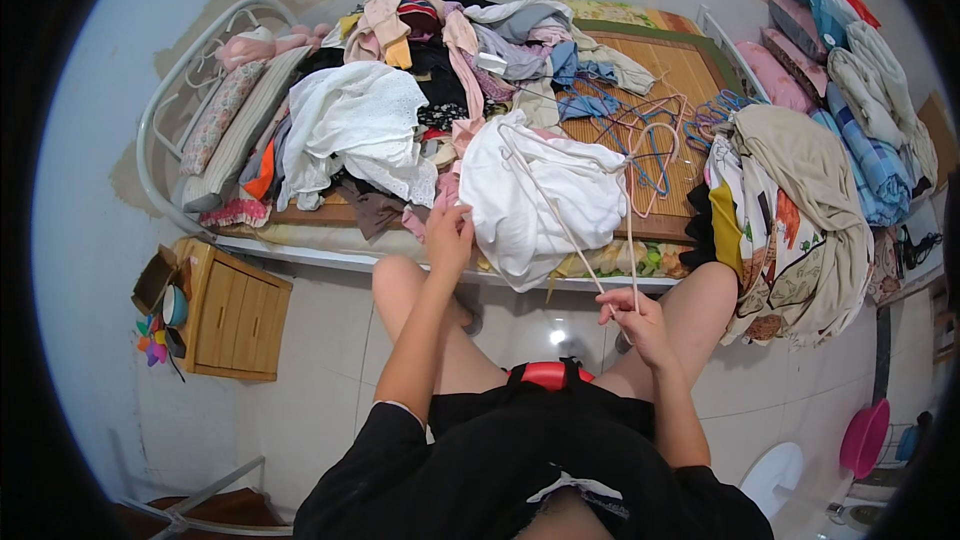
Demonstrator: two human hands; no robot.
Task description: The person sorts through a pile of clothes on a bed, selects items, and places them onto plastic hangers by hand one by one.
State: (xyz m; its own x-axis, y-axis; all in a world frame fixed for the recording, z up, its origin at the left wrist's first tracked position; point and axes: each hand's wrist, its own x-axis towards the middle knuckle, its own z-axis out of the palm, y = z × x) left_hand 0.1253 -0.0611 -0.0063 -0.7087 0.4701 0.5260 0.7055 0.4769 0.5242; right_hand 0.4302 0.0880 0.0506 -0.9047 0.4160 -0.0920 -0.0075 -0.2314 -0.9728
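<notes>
A white garment [550, 200] lies spread over the front edge of the bed before me. My left hand [447, 237] is closed at its left edge, with thumb and fingers pinching the cloth. Over the garment slants a thin pale pink clothes hanger [557, 217], its hook lying to the right. My right hand [637, 323] grips the hanger's near corner above my right knee. To the left, a white eyelet garment [355, 125] rests on a heap of mixed clothes [435, 70]. Several blue and pink hangers [655, 155] lie tangled on the woven mat just right of the white garment.
At the right end of the bed are draped beige and patterned clothes [800, 210], with pillows and a blue plaid roll [870, 155] beyond. A white metal bed frame [150, 155] curves at the left. A wooden cabinet [235, 310] stands on the tiled floor; a pink basin [865, 438] is lower right.
</notes>
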